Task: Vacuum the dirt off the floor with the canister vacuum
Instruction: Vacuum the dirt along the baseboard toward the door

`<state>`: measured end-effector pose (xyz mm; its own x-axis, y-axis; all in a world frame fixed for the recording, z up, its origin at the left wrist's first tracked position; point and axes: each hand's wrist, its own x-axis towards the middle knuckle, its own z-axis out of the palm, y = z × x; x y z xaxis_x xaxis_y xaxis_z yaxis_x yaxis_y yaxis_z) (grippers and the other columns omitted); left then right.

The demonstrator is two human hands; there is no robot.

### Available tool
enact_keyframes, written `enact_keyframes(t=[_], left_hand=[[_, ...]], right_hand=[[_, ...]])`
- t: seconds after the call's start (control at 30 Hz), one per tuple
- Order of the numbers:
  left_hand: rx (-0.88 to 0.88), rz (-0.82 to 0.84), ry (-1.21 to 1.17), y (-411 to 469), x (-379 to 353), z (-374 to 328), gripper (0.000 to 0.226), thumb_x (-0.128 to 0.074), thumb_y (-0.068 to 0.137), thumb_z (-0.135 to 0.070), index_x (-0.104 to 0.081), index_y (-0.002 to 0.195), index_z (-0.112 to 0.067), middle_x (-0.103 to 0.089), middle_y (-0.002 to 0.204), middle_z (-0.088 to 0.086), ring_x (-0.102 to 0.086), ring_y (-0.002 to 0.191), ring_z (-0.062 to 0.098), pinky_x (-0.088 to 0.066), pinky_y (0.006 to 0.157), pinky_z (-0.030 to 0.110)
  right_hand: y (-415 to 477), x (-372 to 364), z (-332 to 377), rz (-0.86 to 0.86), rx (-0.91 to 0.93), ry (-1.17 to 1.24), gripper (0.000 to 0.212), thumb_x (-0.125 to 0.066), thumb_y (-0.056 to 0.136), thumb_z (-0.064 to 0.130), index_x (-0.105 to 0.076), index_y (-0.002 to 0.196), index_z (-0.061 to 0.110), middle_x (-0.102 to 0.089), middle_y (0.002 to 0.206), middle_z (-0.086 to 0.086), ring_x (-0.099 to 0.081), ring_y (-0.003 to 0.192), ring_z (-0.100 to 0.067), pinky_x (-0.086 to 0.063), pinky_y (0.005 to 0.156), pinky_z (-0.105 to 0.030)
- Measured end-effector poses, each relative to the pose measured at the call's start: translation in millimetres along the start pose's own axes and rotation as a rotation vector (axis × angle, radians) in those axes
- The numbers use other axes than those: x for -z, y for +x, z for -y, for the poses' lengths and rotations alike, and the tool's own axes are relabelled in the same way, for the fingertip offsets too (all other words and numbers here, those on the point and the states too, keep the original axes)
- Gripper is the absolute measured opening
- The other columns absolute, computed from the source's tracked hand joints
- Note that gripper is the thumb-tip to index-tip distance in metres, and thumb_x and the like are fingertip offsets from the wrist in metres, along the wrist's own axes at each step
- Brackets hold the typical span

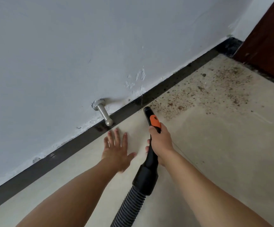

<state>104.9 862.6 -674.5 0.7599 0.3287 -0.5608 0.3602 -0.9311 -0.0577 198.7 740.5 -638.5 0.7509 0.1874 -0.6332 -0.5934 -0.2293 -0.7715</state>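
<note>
Nozzle at the dirt's near edge, with most left to vacuum.
Head view: the right hand [160,145] grips the vacuum nozzle [151,117], its tip just right of the doorstop [102,112]. The left hand [116,149] is spread open over the floor [215,161] below the doorstop. Brown dirt [206,89] stretches well beyond it, and the canister is out of view.

No legible txt, brand or nos. anywhere. Only candidate: tiny dark mark on orange slider [155,121] of vacuum handle [150,163], approx 12 o'clock from right hand [160,141]; too small to read.
</note>
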Motion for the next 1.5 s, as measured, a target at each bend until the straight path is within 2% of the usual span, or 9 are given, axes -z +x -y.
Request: enact_keyframes(t=[0.17,0.27,0.47,0.67,1.0,1.1,1.2,1.33,1.5], left_hand=[[0.033,-0.131,-0.056,-2,-12,-1,0.079,0.007,0.089,-0.066,0.032,0.145,-0.017,0.044,0.145,0.020,0.037,0.134,0.044,0.011,0.116,0.056],[0.031,-0.235,-0.117,-2,-21,-2,0.076,0.007,0.090,-0.064,0.028,0.147,-0.019,0.041,0.148,0.018,0.038,0.135,0.041,0.013,0.116,0.054],[0.045,-0.421,-0.158,5,-40,7,0.071,-0.007,0.096,-0.063,0.004,0.154,-0.025,0.018,0.159,0.015,0.023,0.145,0.034,0.007,0.118,0.050],[0.051,-0.431,-0.162,6,-39,4,0.072,-0.004,0.094,-0.061,0.000,0.155,-0.024,0.016,0.159,0.014,0.022,0.145,0.033,0.009,0.118,0.046],[0.322,-0.467,-0.336,23,-23,-63,0.073,-0.005,0.094,-0.050,-0.009,0.154,-0.006,0.005,0.160,0.022,0.008,0.148,0.034,0.009,0.119,0.047],[0.317,-0.482,-0.333,22,-27,-64,0.071,-0.007,0.096,-0.049,-0.008,0.153,-0.007,0.006,0.160,0.021,0.009,0.148,0.032,0.012,0.119,0.045],[0.312,-0.492,-0.317,22,-27,-61,0.075,-0.010,0.093,-0.050,-0.018,0.153,-0.006,-0.002,0.160,0.021,0.003,0.149,0.032,0.009,0.119,0.046],[0.307,-0.475,-0.317,21,-28,-59,0.074,-0.012,0.094,-0.050,-0.021,0.151,-0.004,-0.006,0.160,0.019,0.002,0.149,0.032,0.006,0.120,0.047],[0.302,-0.491,-0.306,23,-27,-59,0.074,-0.015,0.093,-0.049,-0.027,0.150,-0.004,-0.012,0.160,0.018,-0.003,0.149,0.033,0.006,0.119,0.046]], right_hand=[[-8,-10,-3,0.099,0.043,-0.096,0.044,-0.052,0.100,0.036,-0.041,0.143,0.034,-0.060,0.090,-0.004,-0.060,0.067,-0.020,-0.060,0.069,-0.045],[7,1,3,-0.012,0.035,0.000,0.045,-0.051,0.101,0.033,-0.041,0.145,0.032,-0.057,0.083,-0.008,-0.054,0.059,-0.022,-0.053,0.053,-0.034],[-25,33,-19,-0.098,0.020,-0.064,0.048,-0.051,0.103,0.034,-0.036,0.148,0.037,-0.056,0.076,-0.010,-0.052,0.051,-0.023,-0.048,0.049,-0.028],[-55,90,-29,-0.207,-0.013,-0.027,0.047,-0.053,0.102,0.031,-0.039,0.147,0.035,-0.054,0.075,-0.010,-0.050,0.050,-0.022,-0.046,0.044,-0.026],[31,31,26,0.004,0.019,-0.085,0.039,-0.051,0.100,0.032,-0.045,0.138,0.026,-0.054,0.094,-0.012,-0.054,0.058,-0.024,-0.049,0.046,-0.027],[38,29,26,-0.009,0.033,-0.128,0.045,-0.050,0.099,0.034,-0.041,0.143,0.029,-0.055,0.089,-0.010,-0.054,0.047,-0.020,-0.055,0.050,-0.035],[33,25,25,-0.017,0.049,-0.183,0.049,-0.048,0.100,0.037,-0.034,0.147,0.034,-0.057,0.084,-0.005,-0.056,0.047,-0.018,-0.062,0.066,-0.049],[12,36,8,-0.007,0.033,-0.103,0.048,-0.051,0.101,0.034,-0.037,0.147,0.035,-0.057,0.079,-0.006,-0.055,0.051,-0.017,-0.054,0.049,-0.033],[-1,101,-9,-0.263,0.031,0.038,0.048,-0.053,0.102,0.030,-0.038,0.147,0.035,-0.054,0.072,-0.009,-0.049,0.048,-0.019,-0.045,0.044,-0.027]])
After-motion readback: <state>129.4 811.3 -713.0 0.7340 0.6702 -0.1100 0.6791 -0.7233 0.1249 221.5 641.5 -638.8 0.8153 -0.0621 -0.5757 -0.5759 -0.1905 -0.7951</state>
